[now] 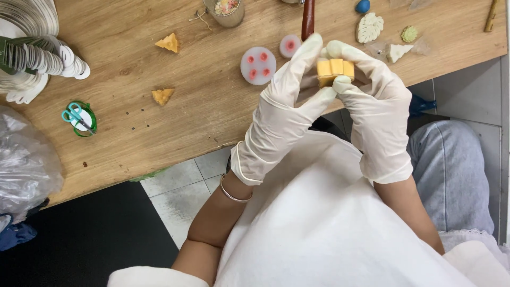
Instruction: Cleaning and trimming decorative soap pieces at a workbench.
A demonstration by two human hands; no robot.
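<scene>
Both my hands wear white gloves and meet above the wooden table's [159, 122] near edge. My left hand [281, 111] and my right hand [374, 111] pinch a small orange ribbed block [334, 70] between their fingertips, held up in front of me. Just behind the block a dark red tool handle [308, 18] lies on the table.
Two orange wedge pieces [168, 42] [162, 95], a clear round mould with red spots [258, 65], a smaller round mould [289, 45], a white leaf shape [369, 27], a jar [226, 10], teal scissors [77, 117], stacked white discs [42, 58] and a plastic bag [24, 159] are around.
</scene>
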